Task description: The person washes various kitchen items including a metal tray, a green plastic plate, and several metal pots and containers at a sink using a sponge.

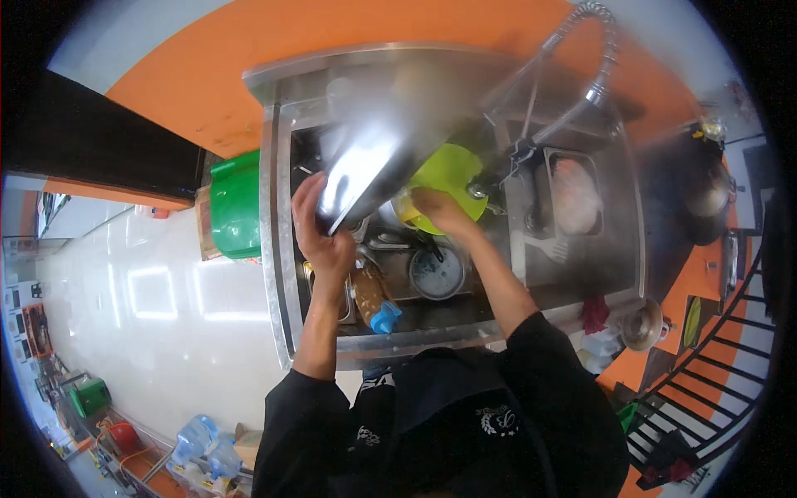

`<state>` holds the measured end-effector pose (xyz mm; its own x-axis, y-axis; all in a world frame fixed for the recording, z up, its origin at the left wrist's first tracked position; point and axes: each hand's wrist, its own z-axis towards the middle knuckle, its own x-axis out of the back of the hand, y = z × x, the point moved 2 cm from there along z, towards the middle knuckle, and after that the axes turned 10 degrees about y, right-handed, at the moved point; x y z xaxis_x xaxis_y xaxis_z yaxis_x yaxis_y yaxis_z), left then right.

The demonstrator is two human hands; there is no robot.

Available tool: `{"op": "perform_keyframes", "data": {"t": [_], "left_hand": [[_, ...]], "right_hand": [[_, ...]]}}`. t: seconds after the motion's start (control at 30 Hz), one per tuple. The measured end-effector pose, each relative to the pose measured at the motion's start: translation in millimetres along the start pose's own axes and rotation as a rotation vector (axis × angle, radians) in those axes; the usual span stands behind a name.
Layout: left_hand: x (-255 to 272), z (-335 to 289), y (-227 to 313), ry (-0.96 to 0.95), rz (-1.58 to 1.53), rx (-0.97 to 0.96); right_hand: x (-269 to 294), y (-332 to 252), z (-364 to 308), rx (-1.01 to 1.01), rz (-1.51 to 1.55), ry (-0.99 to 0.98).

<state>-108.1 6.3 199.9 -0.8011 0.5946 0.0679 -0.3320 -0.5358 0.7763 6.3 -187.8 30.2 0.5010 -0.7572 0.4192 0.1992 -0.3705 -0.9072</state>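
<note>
My left hand (322, 232) grips the near end of a shiny metal pan (363, 170), which is tilted up over the sink (390, 324). Glare and haze blur the pan's far end. To its right, my right hand (440, 210) reaches over a lime-green bowl (455, 168), fingers closed at a small yellowish thing (405, 207) whose kind I cannot make out. Below the hands lie a round pot (437, 272) with cloudy water in it and a brown-patterned bottle (369, 297) with a blue top.
A spring-hose faucet (599, 83) arches over the right side. On the right drainboard sit a metal tray (574, 195) with pale contents and a white slotted utensil (548, 247). A green bin (235, 206) stands left of the sink, and a round metal pot (641, 325) beyond its right front corner.
</note>
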Motion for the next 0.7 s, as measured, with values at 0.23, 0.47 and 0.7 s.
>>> {"op": "perform_keyframes", "data": {"t": [0.23, 0.47, 0.7], "left_hand": [[37, -23, 4, -0.197, -0.105, -0.184], [87, -91, 39, -0.545, 0.109, -0.56], [76, -137, 72, -0.648, -0.127, 0.036]], "right_hand": [[64, -116, -66, -0.498, 1.391, -0.233], [48, -161, -126, -0.73, 1.595, 0.066], [60, -132, -185, -0.598, 1.452, 0.122]]}}
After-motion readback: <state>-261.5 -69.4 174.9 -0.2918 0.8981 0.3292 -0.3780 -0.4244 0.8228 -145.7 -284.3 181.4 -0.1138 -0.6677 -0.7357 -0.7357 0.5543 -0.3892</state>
